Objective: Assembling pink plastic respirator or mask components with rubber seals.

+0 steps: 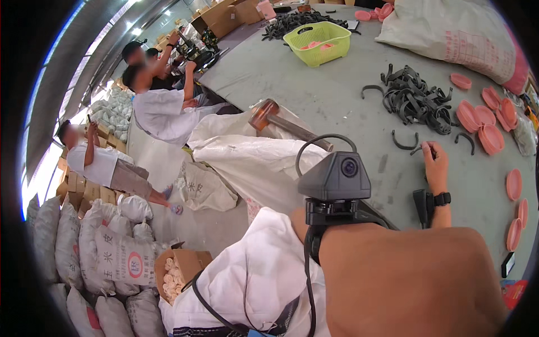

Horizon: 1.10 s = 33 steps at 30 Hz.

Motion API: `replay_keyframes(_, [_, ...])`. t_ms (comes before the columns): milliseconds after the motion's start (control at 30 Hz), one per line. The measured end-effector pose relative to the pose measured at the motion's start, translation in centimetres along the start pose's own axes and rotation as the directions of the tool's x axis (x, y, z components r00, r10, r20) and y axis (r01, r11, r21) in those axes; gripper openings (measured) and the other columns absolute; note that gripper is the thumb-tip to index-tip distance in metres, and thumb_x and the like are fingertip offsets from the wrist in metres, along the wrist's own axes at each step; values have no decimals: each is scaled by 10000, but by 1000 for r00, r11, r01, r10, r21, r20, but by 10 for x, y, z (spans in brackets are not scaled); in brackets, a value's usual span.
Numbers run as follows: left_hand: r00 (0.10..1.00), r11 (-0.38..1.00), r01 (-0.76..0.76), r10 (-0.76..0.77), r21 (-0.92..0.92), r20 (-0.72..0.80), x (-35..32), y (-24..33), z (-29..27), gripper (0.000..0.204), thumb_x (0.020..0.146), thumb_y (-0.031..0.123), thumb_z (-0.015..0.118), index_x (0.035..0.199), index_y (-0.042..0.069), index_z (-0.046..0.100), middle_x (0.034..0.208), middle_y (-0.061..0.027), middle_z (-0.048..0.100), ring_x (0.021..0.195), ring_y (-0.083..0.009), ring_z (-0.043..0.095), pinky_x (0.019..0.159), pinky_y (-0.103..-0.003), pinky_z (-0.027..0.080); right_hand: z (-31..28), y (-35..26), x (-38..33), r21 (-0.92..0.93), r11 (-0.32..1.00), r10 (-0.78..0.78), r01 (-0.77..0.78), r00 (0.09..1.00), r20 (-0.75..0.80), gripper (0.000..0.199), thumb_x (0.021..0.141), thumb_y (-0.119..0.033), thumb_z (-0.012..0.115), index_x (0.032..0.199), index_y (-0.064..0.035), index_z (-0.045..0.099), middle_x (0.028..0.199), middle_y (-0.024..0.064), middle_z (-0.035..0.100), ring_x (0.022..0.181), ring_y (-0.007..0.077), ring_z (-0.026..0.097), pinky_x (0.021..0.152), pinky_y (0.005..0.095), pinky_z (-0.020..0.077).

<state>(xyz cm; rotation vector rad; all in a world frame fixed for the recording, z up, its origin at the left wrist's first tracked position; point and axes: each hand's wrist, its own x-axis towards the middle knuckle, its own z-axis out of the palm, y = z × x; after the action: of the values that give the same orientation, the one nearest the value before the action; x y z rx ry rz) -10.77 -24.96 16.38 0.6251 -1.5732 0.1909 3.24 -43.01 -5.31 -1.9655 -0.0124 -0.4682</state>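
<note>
My right hand (pixel 435 163), with a black band at the wrist, is over the grey table at right. Its fingertips are closed on the end of a small dark grey curved strip (pixel 415 150). Just left of it lies another curved strip (pixel 405 140), and behind is a tangled heap of such strips (pixel 418 98). My left forearm (pixel 410 269) crosses the lower right, large and near, with a black camera device (pixel 336 177) strapped on it. Only a sliver of skin shows past the strap; the left hand's fingers are hidden.
Pink oval dishes (pixel 490 139) lie along the right of the table (pixel 337 84). A yellow-green basket (pixel 318 45), a white sack (pixel 449 33) and a mallet (pixel 281 121) are farther back. White sacks (pixel 118 253) and a carton (pixel 196 261) stand at left; several people are beyond.
</note>
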Motion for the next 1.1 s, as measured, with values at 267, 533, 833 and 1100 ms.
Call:
replay_keyframes(267, [997, 996, 63, -60, 63, -48, -10, -11, -11, 121, 802, 51, 556, 916, 34, 593, 968, -115, 649, 751, -286, 612, 632, -350, 491, -12, -1, -2, -26, 1000, -19, 17, 997, -69, 213, 902, -204, 586, 945, 3, 606, 735, 40, 566, 659, 91, 479, 615, 245, 405])
replay_keyframes(533, [272, 383, 924, -628, 15, -730, -139, -58, -88, 274, 833, 22, 500, 1101, 23, 552, 691, 2, 534, 618, -70, 506, 560, -218, 439, -7, -9, 1, -72, 990, -128, 118, 978, -166, 426, 846, -153, 621, 1241, -110, 469, 781, 108, 673, 721, 267, 622, 665, 352, 452])
replay_keyframes(833, [215, 218, 970, -542, 112, -813, -194, -135, -167, 290, 818, 69, 542, 1105, 30, 535, 755, -32, 563, 646, -97, 539, 578, -235, 435, -3, 13, -3, -315, 938, -174, 146, 983, -64, 181, 781, -232, 652, 870, -77, 620, 699, 83, 645, 709, 281, 591, 811, 358, 389])
replay_keyframes(1100, [594, 85, 792, -341, 605, -729, -197, -173, -157, 339, 774, 87, 592, 1103, 27, 533, 1071, -153, 548, 1028, -326, 516, 878, -380, 417, -11, 1, -1, -380, 925, -46, -6, 991, -129, 271, 858, -277, 591, 751, -29, 568, 640, 163, 558, 642, 357, 499, 669, 382, 390])
